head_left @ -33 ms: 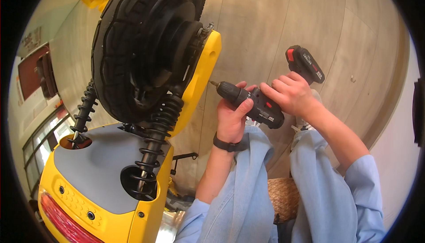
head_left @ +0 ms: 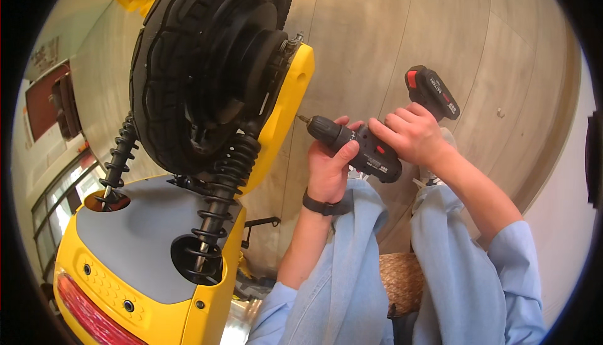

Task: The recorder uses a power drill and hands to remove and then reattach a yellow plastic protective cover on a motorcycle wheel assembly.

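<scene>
A black cordless drill point(head_left: 379, 161) with red accents lies across both my hands, its bit point(head_left: 303, 119) pointing left at the yellow side arm point(head_left: 279, 122) of an upturned scooter. Whether the bit touches that arm I cannot tell. My left hand point(head_left: 329, 168), wearing a dark wristband, cups the drill behind its chuck point(head_left: 323, 127), thumb on top. Around the grip, just below the battery pack point(head_left: 433, 92), my right hand point(head_left: 411, 134) is closed. Left of the drill stands the scooter's black-tyred wheel point(head_left: 151, 87), with bolts point(head_left: 294, 42) at its hub.
Two black coil-spring shocks point(head_left: 215, 216) rise from the yellow and grey scooter body point(head_left: 135, 238), which carries a red tail light point(head_left: 94, 313). A woven seat point(head_left: 400, 282) shows between my jeans-clad legs. Wood-look floor point(head_left: 370, 24) runs to a wall point(head_left: 575, 150) at right.
</scene>
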The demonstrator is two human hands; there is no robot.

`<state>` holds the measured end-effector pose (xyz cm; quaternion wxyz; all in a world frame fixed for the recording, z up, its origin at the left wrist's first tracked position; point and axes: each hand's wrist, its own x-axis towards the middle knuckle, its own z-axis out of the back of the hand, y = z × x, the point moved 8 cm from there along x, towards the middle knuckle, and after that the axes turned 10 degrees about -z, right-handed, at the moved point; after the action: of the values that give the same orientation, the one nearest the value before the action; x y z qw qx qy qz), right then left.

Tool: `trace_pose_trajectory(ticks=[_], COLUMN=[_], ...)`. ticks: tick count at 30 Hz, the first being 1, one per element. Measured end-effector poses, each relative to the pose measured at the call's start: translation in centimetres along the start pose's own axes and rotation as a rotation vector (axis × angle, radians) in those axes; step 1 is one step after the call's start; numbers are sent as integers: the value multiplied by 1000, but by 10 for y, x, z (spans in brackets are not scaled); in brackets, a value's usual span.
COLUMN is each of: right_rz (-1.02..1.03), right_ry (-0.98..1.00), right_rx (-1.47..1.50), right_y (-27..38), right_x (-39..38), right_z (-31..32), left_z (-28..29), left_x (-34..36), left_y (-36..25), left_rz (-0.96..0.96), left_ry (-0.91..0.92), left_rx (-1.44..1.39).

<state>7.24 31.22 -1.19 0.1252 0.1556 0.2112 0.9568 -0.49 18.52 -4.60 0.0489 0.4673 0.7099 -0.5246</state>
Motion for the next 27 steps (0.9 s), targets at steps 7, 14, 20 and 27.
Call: trace_pose_trajectory(ticks=[7,14,20,27], right_rz=[-4,-8,-7,-20], right_ry=[-30,-8,-8,-2], right_rx=[35,39,44,58], right_y=[-1,-1,-2,-3], right_x=[-2,-2,-3,-3], right_z=[1,-3,-3,-5], left_z=[-1,0,1,0], left_x=[-5,-4,-4,-5], left_y=[-2,-2,0,-1], left_rz=[-51,-64,-46,-48], left_ry=[-20,-57,-57,-90], left_rx=[40,31,18,21])
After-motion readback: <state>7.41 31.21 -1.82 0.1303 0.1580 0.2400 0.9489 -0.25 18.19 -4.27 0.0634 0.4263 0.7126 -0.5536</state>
